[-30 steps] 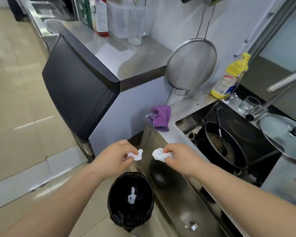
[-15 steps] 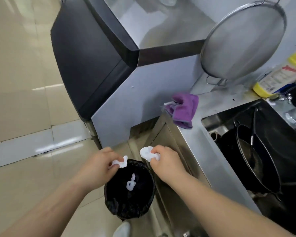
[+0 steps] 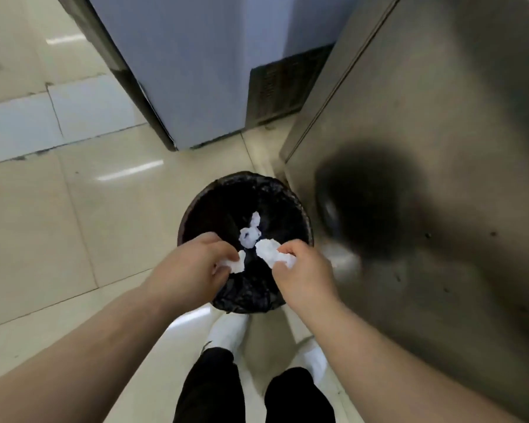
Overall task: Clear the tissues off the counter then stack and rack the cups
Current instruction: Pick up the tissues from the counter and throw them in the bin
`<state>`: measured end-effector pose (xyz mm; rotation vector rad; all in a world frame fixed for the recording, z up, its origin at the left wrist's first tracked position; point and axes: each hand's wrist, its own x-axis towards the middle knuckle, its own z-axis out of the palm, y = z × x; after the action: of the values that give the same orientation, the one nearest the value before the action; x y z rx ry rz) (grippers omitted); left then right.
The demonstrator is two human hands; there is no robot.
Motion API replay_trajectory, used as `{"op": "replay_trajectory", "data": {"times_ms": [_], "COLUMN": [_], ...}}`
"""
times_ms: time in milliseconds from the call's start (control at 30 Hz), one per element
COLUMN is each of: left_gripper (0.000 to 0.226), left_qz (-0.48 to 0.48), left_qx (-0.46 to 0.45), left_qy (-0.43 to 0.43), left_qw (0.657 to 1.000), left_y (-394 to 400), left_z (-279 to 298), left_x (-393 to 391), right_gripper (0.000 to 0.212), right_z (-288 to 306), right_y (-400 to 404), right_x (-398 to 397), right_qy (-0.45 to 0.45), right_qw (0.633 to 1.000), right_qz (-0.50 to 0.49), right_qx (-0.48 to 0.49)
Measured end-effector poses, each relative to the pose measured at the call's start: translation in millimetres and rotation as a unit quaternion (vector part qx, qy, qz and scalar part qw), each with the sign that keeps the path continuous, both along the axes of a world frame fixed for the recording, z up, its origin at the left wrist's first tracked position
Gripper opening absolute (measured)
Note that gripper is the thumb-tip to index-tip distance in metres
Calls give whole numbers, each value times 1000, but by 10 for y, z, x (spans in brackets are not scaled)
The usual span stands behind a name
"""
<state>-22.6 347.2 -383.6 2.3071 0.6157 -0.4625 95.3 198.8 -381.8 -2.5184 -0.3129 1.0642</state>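
Note:
Both hands hover over a round black-lined trash bin [image 3: 223, 190] on the floor. My left hand [image 3: 193, 264] pinches a small crumpled white tissue [image 3: 234, 264] above the bin's near left side. My right hand [image 3: 304, 271] grips a larger crumpled tissue [image 3: 271, 250] above the near right side. Another white tissue [image 3: 249, 235] lies at the bottom of the bin. No cups are in view.
A stainless steel cabinet front [image 3: 425, 148] rises right beside the bin. A pale blue appliance side [image 3: 196, 65] stands behind it, with a vent grille [image 3: 284, 87] low between them. Cream floor tiles [image 3: 58, 209] spread to the left. My white shoes [image 3: 226, 334] stand just below the bin.
My view has tipped straight down, so the counter, sink and purple cloth are gone from sight. Both hands have moved over the bin's opening, still holding their tissues.

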Motion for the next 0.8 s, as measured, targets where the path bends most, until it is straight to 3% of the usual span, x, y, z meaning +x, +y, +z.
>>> {"op": "replay_trajectory", "data": {"times_ms": [167,433,600,800], "left_gripper": [33,34,31,35], "left_qz": [-76,-92,-50,-95], "left_qx": [13,29,33,-20], "left_qy": [57,80,85,119], "left_qw": [995,992,995,988], "left_y": [29,152,201,154], "left_z": [-700,-1486,-1778,-1907], "left_x": [24,306,468,452], "right_gripper": [27,19,27,38], "right_z": [-673,-1420,-1723,-1863], "right_y": [-111,152,266,243], "right_x": [-57,162,242,259], "right_qy": [13,-13,-15,28], "right_qw": [1000,999,996,989], "right_qz": [8,46,86,147], "right_qx": [-5,-9,-18,9]}}
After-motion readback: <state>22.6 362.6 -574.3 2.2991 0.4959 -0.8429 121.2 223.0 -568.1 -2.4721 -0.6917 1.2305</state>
